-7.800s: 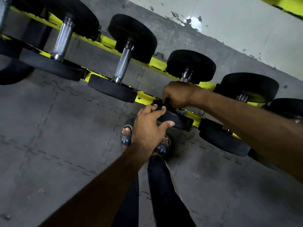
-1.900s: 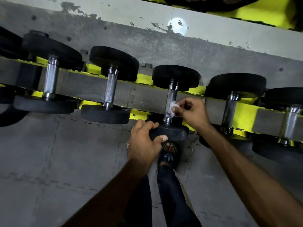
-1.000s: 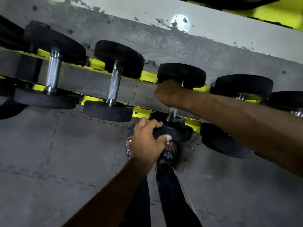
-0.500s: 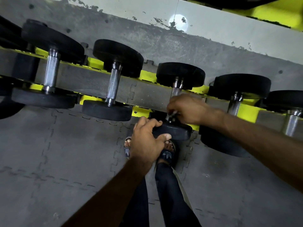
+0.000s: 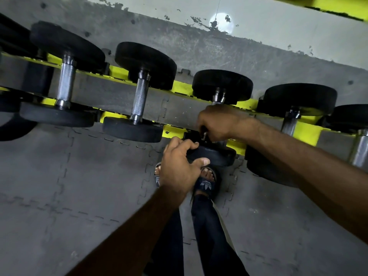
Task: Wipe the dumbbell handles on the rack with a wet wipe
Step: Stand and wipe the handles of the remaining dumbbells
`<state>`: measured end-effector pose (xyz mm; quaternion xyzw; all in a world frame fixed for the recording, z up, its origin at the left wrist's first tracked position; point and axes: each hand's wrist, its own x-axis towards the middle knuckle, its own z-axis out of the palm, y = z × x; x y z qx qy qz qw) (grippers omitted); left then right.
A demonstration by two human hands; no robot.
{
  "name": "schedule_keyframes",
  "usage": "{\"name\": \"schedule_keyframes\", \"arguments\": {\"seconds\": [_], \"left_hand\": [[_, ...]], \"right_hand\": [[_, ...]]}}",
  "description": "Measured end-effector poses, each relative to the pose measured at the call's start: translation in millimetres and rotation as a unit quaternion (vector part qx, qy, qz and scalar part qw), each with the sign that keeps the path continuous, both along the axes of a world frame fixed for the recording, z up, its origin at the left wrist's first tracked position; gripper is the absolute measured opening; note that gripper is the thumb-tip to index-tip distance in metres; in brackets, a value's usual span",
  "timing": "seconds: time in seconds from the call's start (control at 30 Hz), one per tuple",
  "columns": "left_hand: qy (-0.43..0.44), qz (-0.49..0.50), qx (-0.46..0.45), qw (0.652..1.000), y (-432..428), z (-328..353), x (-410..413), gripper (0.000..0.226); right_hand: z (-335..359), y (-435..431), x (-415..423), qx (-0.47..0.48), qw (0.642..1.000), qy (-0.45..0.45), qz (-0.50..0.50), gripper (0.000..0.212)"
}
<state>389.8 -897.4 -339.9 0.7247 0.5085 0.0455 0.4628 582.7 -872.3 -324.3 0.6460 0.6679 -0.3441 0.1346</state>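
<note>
Landmark: the gripped dumbbell (image 5: 222, 85), third from the left on the yellow rack (image 5: 117, 73); every place below is told from it.
Left of it: the far-left handle (image 5: 65, 84) and the second handle (image 5: 140, 100), both bare steel, no hand on either.
Left hand (image 5: 179, 168): at its near end, fingers curled over the top of the near head (image 5: 217, 156), thumb pressed on the front edge, clamped on that head.
Right hand (image 5: 221, 124): on its middle, fingers wrapped right round the handle and closed tight.
Handle (image 5: 218, 97): only a short steel stub shows past the right knuckles, toward the far head; the rest sits inside the fist.
Long axis: from the near head straight away to the far head, across the rack's rails; a stroke would have to slide along that line, toward or away from the person.
Nearer hand: the right, already on the handle; the left seems only to steady the dumbbell.
Wet wipe: not seen; likely inside the right fist, but I cannot tell.
Right of it: the fourth handle (image 5: 289, 122) and the fifth handle (image 5: 360, 150), untouched, on the right arm's side.
Below it: a sandal (image 5: 206, 185) with a pale three-leaf mark on its strap; no letters legible.
Writing: none readable on the heads or the rack.
</note>
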Motion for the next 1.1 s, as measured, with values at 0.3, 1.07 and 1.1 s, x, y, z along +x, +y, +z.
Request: {"name": "schedule_keyframes", "arguments": {"seconds": [0.3,1.07,1.1], "left_hand": [[-0.002,0.012,-0.005,1.0,-6,1,0,0.04],[0.006,0.01,-0.01,1.0,-4,2,1,0.041],[0.008,0.009,-0.009,1.0,-4,2,1,0.042]], "right_hand": [[-71,-81,4,-0.004,0.737,0.305,-0.603,0.026],[-78,-20,29,-0.087,0.298,0.506,-0.805,0.039],[-77,-19,31,-0.083,0.288,0.505,-0.809,0.036]]}}
